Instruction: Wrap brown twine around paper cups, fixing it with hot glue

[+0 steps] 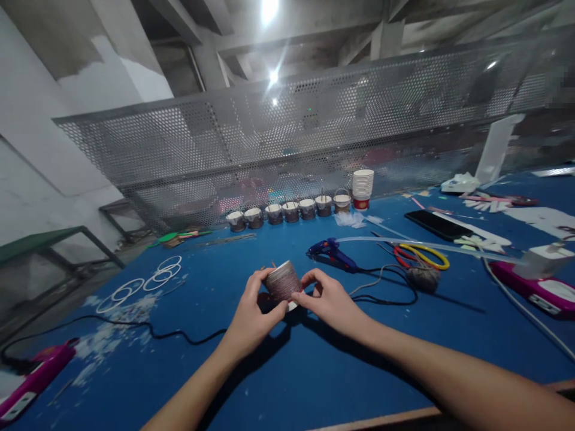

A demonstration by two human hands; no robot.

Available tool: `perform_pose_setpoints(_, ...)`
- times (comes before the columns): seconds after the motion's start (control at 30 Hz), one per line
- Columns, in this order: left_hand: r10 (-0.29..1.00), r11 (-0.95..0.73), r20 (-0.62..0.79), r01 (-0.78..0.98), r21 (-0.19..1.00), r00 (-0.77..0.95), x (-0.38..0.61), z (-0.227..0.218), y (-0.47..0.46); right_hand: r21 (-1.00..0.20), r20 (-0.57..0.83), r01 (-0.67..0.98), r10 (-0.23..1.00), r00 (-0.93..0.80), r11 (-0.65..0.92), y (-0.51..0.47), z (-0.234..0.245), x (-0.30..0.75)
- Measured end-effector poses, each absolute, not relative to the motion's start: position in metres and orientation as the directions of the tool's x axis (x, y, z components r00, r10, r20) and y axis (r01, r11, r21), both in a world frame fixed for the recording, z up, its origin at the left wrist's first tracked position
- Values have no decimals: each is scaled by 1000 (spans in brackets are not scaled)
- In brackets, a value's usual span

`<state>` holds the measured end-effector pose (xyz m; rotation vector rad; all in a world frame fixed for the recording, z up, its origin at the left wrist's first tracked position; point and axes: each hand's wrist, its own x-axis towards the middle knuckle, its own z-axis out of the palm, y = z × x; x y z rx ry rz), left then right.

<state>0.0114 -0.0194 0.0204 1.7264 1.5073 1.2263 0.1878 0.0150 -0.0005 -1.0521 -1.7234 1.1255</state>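
Observation:
Between my two hands is a paper cup (pixel 284 281) wound with grey-brown yarn, tilted above the blue table. My left hand (pixel 257 308) is closed round its left side, thumb low on the front. With thumb and fingers, my right hand (pixel 327 294) grips the cup's right end near the white rim, where a bit of red shows. Small brown tips stick up behind the cup; what they are I cannot make out. Beyond my hands lies a blue hot glue gun (pixel 333 254) with a clear glue stick in its back. A ball of grey yarn (pixel 424 279) sits to the right.
A row of several wrapped cups (pixel 291 211) and a stack of paper cups (pixel 363 185) stand by the perforated metal screen. Scissors with red and yellow handles (pixel 426 254), a black phone (pixel 438 224), white rings (pixel 164 272) and purple power strips (pixel 38 380) lie around.

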Motion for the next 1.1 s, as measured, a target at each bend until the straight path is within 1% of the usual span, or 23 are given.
perform_pose_setpoints(0.13,959,-200,271,471,859,-86,13,22,-19,-930,217,207,910,-354,302,16,0,190)
perform_pose_setpoints(0.23,953,-201,284,477,856,-108,12,21,-18,-910,279,195,887,-369,367,16,2,192)
perform_pose_setpoints(0.33,944,-213,308,500,840,-115,10,19,-17,-871,333,234,869,-365,432,15,3,193)
perform_pose_setpoints(0.43,925,-255,362,516,818,-116,7,15,-15,-804,421,293,844,-333,517,13,1,191)
perform_pose_setpoints(0.53,896,-316,431,526,789,-108,5,12,-14,-709,548,318,775,-314,630,10,-3,190)
perform_pose_setpoints(0.6,883,-339,459,540,770,-100,5,12,-14,-669,594,319,741,-313,672,10,-4,190)
perform_pose_setpoints(0.77,866,-354,489,558,750,-108,5,11,-13,-657,615,310,727,-305,687,8,-5,190)
perform_pose_setpoints(0.83,867,-350,485,555,754,-112,3,10,-12,-635,623,310,706,-336,708,5,-3,190)
perform_pose_setpoints(0.9,867,-348,482,540,766,-125,2,10,-10,-543,664,323,632,-400,775,1,-1,191)
perform_pose_setpoints(0.97,866,-348,480,519,780,-140,0,10,-9,-385,726,335,506,-465,860,-3,4,196)
perform_pose_setpoints(1.03,865,-350,478,502,791,-150,-2,11,-8,-235,776,356,395,-491,905,-5,9,205)
perform_pose_setpoints(1.07,865,-351,477,497,794,-152,-3,12,-7,-188,789,374,366,-493,908,-4,11,212)
perform_pose_setpoints(1.1,864,-354,480,492,795,-155,-4,12,-7,-165,792,400,363,-490,901,-2,13,220)
